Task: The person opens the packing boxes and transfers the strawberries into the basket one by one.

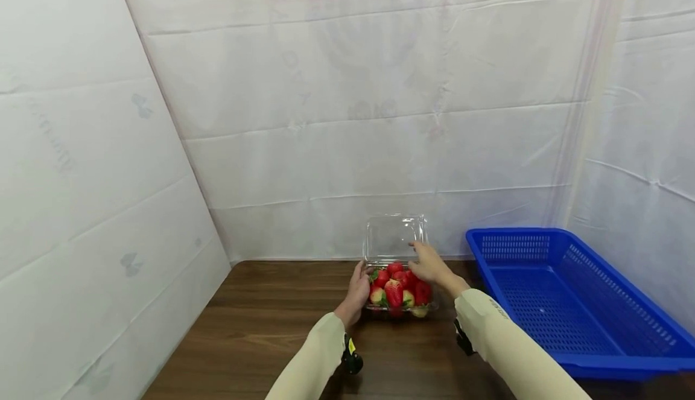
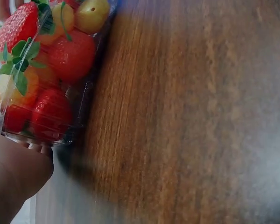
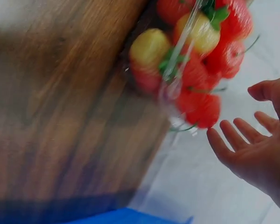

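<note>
Head view: noted two pale sleeves [image 1: 315, 358] nearest, over a wooden table [image 1: 260, 315]. Observed the left hand [image 1: 355, 292] touching the left end of a clear container [image 1: 380, 308]; could not tell firm grip from light contact. Saw the right hand [image 1: 431, 265] with fingers extended and thumb apart, beside the container's right rear. Found red and pale strawberries [image 1: 393, 291] inside the container, on the table between both hands. Recorded a blue basket [image 1: 548, 312] to the right, a raised clear lid [image 1: 393, 237] behind the strawberries and, farthest, white sheeting [image 1: 369, 116].
</note>
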`<action>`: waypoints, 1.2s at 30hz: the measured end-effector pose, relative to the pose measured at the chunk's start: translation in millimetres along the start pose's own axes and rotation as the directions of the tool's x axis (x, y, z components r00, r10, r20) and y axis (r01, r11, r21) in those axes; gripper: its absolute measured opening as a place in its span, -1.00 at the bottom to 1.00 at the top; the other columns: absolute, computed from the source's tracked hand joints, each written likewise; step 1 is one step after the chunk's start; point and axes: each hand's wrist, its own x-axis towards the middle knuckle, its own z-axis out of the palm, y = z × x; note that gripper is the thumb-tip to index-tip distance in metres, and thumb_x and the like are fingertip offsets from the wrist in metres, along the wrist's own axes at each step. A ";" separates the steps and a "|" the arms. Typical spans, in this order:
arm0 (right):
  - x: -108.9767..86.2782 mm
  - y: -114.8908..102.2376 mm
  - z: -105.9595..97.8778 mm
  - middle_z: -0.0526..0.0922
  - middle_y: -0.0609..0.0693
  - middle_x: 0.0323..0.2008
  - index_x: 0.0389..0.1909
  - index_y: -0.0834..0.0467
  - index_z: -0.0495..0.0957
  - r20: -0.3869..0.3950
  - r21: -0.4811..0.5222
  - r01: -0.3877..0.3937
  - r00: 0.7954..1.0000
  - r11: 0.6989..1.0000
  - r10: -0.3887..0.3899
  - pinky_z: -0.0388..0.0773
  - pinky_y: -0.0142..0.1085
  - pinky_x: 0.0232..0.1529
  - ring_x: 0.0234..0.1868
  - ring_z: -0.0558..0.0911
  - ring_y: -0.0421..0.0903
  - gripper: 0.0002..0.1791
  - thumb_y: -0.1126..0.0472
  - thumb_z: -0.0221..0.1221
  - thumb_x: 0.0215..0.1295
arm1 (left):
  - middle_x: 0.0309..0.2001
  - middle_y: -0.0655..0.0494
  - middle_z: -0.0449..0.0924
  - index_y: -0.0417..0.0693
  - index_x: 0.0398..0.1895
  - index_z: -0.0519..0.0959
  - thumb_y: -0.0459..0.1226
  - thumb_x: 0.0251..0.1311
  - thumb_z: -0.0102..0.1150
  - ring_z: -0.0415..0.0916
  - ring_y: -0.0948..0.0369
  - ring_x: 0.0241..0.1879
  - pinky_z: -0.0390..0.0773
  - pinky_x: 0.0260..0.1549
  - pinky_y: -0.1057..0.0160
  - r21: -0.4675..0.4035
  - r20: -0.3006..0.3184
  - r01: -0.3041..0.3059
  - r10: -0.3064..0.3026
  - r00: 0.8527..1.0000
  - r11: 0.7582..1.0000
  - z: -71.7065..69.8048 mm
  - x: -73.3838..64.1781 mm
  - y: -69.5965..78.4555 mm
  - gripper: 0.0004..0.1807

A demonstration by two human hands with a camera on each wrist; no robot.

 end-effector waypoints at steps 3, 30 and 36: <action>1.0 -13.8 2.0 0.65 0.38 0.03 0.06 0.42 0.59 0.012 -0.157 0.091 0.996 0.983 -0.090 0.53 0.19 0.13 0.10 0.60 0.33 -0.63 0.33 0.17 0.26 | 0.40 -0.37 0.32 -0.33 0.54 0.09 -0.40 0.46 -0.41 0.19 -0.25 0.48 0.15 0.49 -0.19 -0.009 -0.004 0.025 -0.025 1.000 1.000 -0.2 -1.9 1.6 -0.41; -15.2 -64.6 7.7 0.76 0.04 -0.29 -0.30 0.22 0.72 0.377 -0.325 0.153 0.926 0.933 -0.021 0.68 -0.05 -0.10 -0.21 0.70 0.02 -0.82 0.26 0.47 0.11 | 0.21 -0.41 0.49 -0.40 0.27 0.29 -0.40 0.43 -0.28 0.41 -0.24 0.29 0.36 0.31 -0.18 0.179 -0.086 -0.049 0.065 0.994 0.983 3.9 -9.3 2.3 -0.59; -9.0 -67.3 -5.3 0.74 0.03 -0.30 -0.23 0.19 0.71 0.354 -0.346 0.127 0.935 0.930 0.003 0.66 -0.05 -0.13 -0.24 0.69 0.00 -0.85 0.30 0.42 0.17 | 0.19 -0.41 0.51 -0.42 0.26 0.30 -0.41 0.39 -0.28 0.41 -0.25 0.29 0.35 0.33 -0.18 0.223 -0.114 -0.072 0.100 0.988 0.972 8.8 -10.3 3.2 -0.57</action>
